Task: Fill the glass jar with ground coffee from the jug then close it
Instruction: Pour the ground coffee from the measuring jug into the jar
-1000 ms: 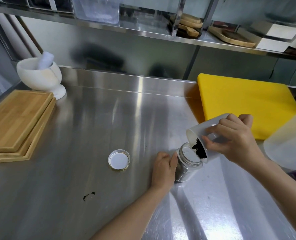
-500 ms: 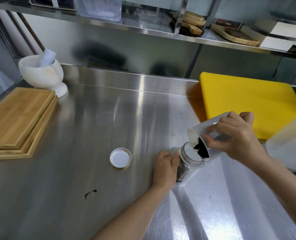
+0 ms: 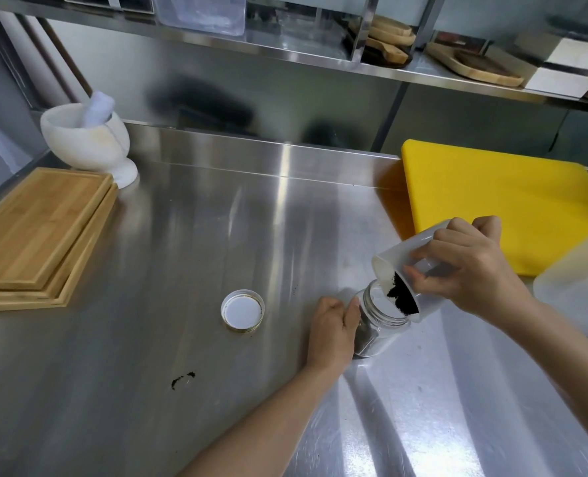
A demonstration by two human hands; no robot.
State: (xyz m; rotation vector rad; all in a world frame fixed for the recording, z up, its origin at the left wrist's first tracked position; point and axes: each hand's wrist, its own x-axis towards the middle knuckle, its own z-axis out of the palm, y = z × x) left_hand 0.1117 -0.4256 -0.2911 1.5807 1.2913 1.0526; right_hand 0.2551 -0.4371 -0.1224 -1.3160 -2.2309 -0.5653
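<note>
A clear glass jar (image 3: 378,321) stands upright on the steel counter, with dark ground coffee in its lower part. My left hand (image 3: 332,330) grips the jar's left side. My right hand (image 3: 464,266) holds a white jug (image 3: 401,256) tipped steeply, its mouth right over the jar's opening. Dark ground coffee (image 3: 401,294) lies at the jug's lower lip, sliding toward the jar. The jar's lid (image 3: 242,309) lies upside down on the counter, to the left of my left hand.
A yellow cutting board (image 3: 492,201) lies behind my right hand. Stacked wooden boards (image 3: 37,232) and a white mortar with pestle (image 3: 87,139) sit at the left. A small coffee spill (image 3: 182,378) marks the counter. A translucent container (image 3: 578,284) is at the right edge.
The jug stays tipped over the jar and the coffee has slid a little further down toward its lip. Both hands hold their places.
</note>
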